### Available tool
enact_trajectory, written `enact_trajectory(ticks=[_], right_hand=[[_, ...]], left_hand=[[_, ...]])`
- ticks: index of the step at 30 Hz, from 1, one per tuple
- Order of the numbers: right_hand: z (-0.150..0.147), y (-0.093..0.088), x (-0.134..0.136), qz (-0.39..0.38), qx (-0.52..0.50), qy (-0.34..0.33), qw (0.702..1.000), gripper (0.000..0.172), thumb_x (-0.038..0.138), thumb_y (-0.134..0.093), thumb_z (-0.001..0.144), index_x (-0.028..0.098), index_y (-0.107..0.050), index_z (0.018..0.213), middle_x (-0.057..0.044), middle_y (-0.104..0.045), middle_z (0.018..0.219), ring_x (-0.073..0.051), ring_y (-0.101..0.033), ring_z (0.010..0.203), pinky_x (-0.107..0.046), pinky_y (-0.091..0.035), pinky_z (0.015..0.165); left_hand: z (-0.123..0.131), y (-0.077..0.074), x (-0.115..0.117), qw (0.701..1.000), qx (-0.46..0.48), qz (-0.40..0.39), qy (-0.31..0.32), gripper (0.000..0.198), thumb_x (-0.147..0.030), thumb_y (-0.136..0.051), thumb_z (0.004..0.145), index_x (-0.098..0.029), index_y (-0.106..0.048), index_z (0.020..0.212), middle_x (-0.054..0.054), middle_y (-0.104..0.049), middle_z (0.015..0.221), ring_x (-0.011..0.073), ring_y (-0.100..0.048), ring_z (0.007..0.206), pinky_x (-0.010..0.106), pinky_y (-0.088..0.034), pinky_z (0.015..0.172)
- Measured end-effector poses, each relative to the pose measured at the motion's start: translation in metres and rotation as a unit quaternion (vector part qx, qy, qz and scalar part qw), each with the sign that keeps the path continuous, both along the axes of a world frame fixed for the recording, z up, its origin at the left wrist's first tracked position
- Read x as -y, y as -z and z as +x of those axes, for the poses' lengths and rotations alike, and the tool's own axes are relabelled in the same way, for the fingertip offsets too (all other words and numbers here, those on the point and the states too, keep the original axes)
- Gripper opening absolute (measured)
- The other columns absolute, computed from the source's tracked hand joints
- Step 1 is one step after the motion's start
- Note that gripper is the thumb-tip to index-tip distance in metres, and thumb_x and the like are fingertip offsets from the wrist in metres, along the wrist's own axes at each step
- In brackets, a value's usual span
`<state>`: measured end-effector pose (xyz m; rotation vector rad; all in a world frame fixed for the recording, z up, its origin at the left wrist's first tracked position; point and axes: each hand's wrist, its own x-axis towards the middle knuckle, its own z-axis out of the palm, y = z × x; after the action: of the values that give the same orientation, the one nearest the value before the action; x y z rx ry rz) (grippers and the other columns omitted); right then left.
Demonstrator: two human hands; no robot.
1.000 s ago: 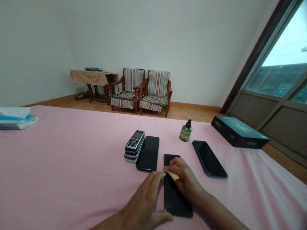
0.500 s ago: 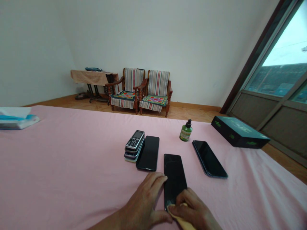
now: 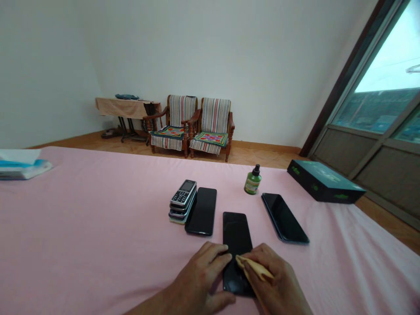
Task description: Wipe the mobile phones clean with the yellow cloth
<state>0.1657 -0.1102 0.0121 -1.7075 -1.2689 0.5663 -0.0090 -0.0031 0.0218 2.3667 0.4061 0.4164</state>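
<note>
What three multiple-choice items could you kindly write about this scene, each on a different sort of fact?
1. How many wooden armchairs stand by the wall?
A. One
B. Two
C. Four

2. Where is the green spray bottle?
A. On an armchair seat
B. On the pink sheet, beyond the black smartphones
C. On the floor

3. What state is the smartphone under the hands in?
A. Lying flat on the sheet
B. Standing on its edge
C. Lifted into the air

Answers:
1. B: two stand side by side.
2. B: it stands on the sheet.
3. A: the right hand presses a yellow cloth onto it, and the left hand lies at its edge.
</note>
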Motion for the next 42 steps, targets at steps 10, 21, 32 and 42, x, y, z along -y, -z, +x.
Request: enact_trajectory(ticks=[10,21,32,42], right_hand=[[-0.018,-0.032,-0.013,0.107,-0.136,0.031,0.984,0.02,0.04,-0.068,0.079,0.022,-0.075,0.081,-0.007,-0.068,0.081,-0.02,-0.067,0.076,-0.024,-0.054,0.064],[-0.041,-0.031,-0.024,0.157,-0.092,-0.032,0.983,0.015,0.029,-0.063,0.085,0.021,-0.075,0.084,-0.006,-0.064,0.076,-0.017,-0.066,0.07,-0.023,-0.054,0.058],[0.014,-0.033,-0.052,0.202,0.052,0.034,0.977,0.013,0.021,-0.061,0.086,0.02,-0.072,0.092,-0.006,-0.063,0.086,-0.02,-0.062,0.082,-0.029,-0.05,0.068],[0.057,-0.012,-0.073,0.217,0.181,0.052,0.958,0.022,0.014,-0.057,0.086,0.019,-0.072,0.101,-0.004,-0.055,0.083,-0.018,-0.056,0.076,-0.029,-0.045,0.065]], left_hand=[[0.001,-0.003,0.0,0.999,0.04,-0.019,0.014,0.071,-0.012,-0.076,0.073,-0.024,-0.045,0.135,0.007,-0.059,0.126,0.0248,-0.055,0.113,0.035,-0.044,0.101],[-0.001,0.004,0.003,0.991,0.124,0.029,-0.038,0.047,-0.006,-0.071,0.068,-0.018,-0.059,0.111,0.007,-0.061,0.096,0.0225,-0.058,0.088,0.03,-0.051,0.08],[-0.004,0.007,0.002,0.978,0.201,0.048,-0.04,0.046,-0.004,-0.051,0.079,-0.015,-0.053,0.125,0.006,-0.058,0.084,0.0169,-0.06,0.07,0.023,-0.052,0.063],[-0.003,0.014,0.003,0.977,0.193,0.091,-0.007,0.051,-0.004,-0.047,0.085,-0.014,-0.047,0.135,0.009,-0.059,0.085,0.0193,-0.061,0.072,0.026,-0.055,0.066]])
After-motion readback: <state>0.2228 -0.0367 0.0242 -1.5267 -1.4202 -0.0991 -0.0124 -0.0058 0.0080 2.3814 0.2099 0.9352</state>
